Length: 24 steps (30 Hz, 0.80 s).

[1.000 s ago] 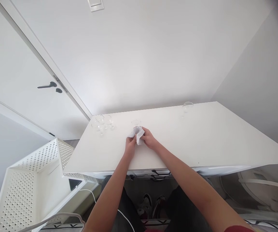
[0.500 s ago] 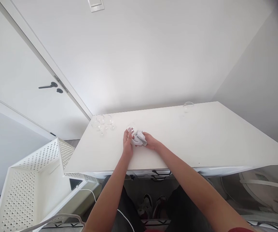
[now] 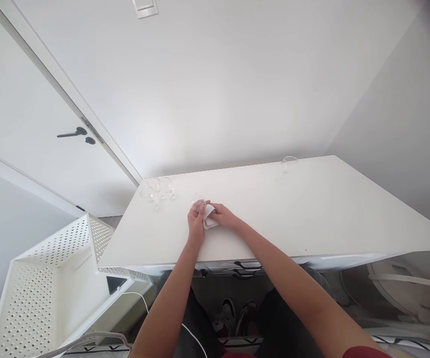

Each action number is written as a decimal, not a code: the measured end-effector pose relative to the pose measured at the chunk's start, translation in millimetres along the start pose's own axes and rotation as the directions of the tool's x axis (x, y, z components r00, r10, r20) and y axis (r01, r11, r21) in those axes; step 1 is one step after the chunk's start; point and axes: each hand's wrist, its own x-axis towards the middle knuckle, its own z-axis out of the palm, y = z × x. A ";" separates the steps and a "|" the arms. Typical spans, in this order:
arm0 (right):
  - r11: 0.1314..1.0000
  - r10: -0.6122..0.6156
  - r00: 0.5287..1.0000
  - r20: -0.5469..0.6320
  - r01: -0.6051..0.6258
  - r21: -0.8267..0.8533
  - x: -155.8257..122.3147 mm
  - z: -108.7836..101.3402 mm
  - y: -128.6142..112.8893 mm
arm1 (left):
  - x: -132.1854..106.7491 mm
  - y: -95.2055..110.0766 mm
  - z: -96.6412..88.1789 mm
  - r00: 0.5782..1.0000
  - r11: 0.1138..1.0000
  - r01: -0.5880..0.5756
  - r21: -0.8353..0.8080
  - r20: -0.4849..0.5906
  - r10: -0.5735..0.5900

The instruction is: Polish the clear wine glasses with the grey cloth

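Over the white tabletop my two hands meet, close together. My left hand is closed around a clear wine glass, whose bowl points away from me and to the left; much of it is hidden by the fingers. In my right hand is a white cloth, bunched up and pressed against the glass beside my left thumb. Several clear stemmed glasses stand grouped at the table's left end. One more glass stands alone near the back edge, to the right.
A white perforated shelf unit stands left of the table, with a white cable running down from it. Dark drawer handles show below the front edge. A wall rises behind the table; a door with a black handle is at left.
My right hand has moved left, closer to my left hand, and the cloth is more tightly gathered. The glass has shifted slightly left and tilted in my left hand.
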 end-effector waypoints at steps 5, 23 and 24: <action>0.949 0.136 0.982 0.128 -0.166 0.267 -2.3 -8.8 3.6 | -0.5 0.8 1.4 0.996 0.999 0.035 -0.034 0.083 -0.032; 0.983 0.081 0.997 -0.010 -0.078 0.167 -2.2 -14.0 4.7 | -3.1 2.1 2.7 0.992 0.992 -0.117 0.055 -0.040 0.119; 0.971 0.116 0.993 -0.020 -0.109 0.214 -0.9 -13.5 7.2 | -3.9 3.2 3.2 0.989 0.988 -0.141 0.063 -0.028 0.143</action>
